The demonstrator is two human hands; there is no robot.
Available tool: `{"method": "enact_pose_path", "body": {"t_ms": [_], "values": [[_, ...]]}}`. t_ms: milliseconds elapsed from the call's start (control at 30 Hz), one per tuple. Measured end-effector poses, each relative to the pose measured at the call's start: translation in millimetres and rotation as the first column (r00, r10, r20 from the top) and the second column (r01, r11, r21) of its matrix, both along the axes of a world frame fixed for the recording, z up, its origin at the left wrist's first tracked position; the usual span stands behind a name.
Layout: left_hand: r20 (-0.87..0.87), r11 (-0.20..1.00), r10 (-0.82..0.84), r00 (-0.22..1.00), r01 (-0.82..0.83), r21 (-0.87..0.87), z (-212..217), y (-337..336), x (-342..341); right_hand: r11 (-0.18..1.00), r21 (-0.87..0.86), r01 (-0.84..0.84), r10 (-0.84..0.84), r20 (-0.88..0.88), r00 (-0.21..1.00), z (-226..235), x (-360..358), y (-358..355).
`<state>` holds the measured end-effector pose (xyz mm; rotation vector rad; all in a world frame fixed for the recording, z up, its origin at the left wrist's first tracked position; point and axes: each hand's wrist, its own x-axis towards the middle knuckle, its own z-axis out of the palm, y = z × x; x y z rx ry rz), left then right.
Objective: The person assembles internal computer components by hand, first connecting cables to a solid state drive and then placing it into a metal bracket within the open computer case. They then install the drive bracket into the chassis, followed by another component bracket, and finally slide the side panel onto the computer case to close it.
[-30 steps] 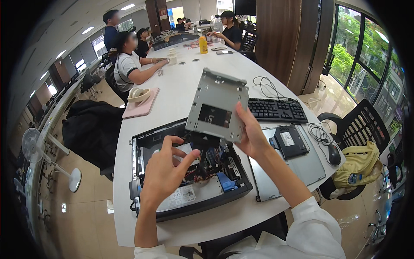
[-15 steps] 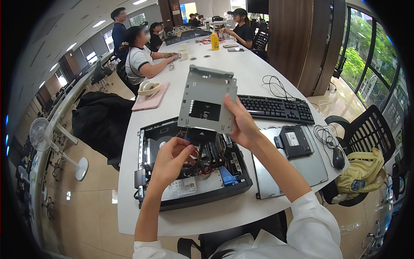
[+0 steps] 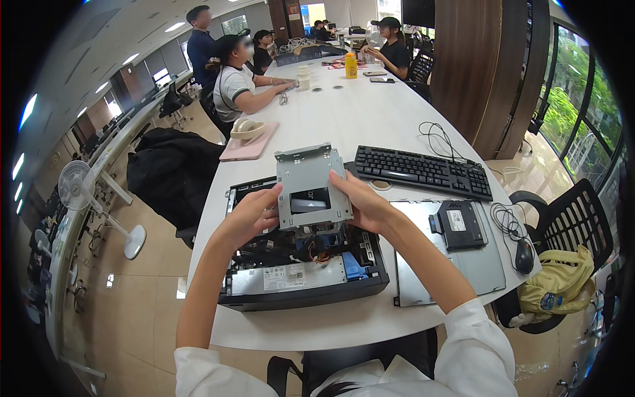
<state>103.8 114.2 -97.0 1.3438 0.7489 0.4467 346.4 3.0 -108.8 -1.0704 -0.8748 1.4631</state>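
Observation:
A grey metal drive bracket (image 3: 305, 171) with a square cutout is held over the open desktop computer case (image 3: 297, 301). My right hand (image 3: 362, 202) grips the bracket's right edge, thumb on top. My left hand (image 3: 253, 215) is closed on its left edge, fingers partly hidden beneath. Something dark shows through the cutout. Below it, the case holds cables, a blue plastic latch (image 3: 355, 266) and a metal plate with a white label (image 3: 284, 276). The bracket and my hands cover the far part of the case.
To the right lie a metal side panel (image 3: 423, 274) bearing a black optical drive (image 3: 456, 225), a black keyboard (image 3: 423, 173) and a mouse (image 3: 524, 256). Headphones (image 3: 247, 130) rest on a pink folder (image 3: 264, 147). Several people are around the table's far part.
The bracket has come down closer to the case and lies flatter. My left hand has left the cables below and taken the bracket's left edge. The view has shifted slightly.

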Motion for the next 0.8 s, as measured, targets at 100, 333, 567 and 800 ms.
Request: {"method": "enact_pose_path", "body": {"t_ms": [100,333,567,800], "values": [[0.059,0.993,-0.010,0.998,0.017,-0.114,-9.0,7.8,15.9,1.000,-0.023,-0.014,0.014,0.023,1.000,-4.3,-1.5,1.4],[0.136,0.954,0.024,0.990,0.018,-0.298,-25.4,12.9,36.2,0.996,-0.083,0.027,-0.034,-0.086,0.996,-9.8,6.7,7.8],[0.095,0.952,0.034,0.995,-0.003,-0.307,-31.7,19.6,38.0,0.988,-0.126,0.085,-0.119,-0.292,0.949,-17.4,9.9,28.2],[0.104,0.969,-0.007,0.995,0.032,-0.244,-33.5,17.9,35.2,0.984,-0.061,0.168,-0.172,-0.072,0.982,0.8,3.1,15.3]]}}
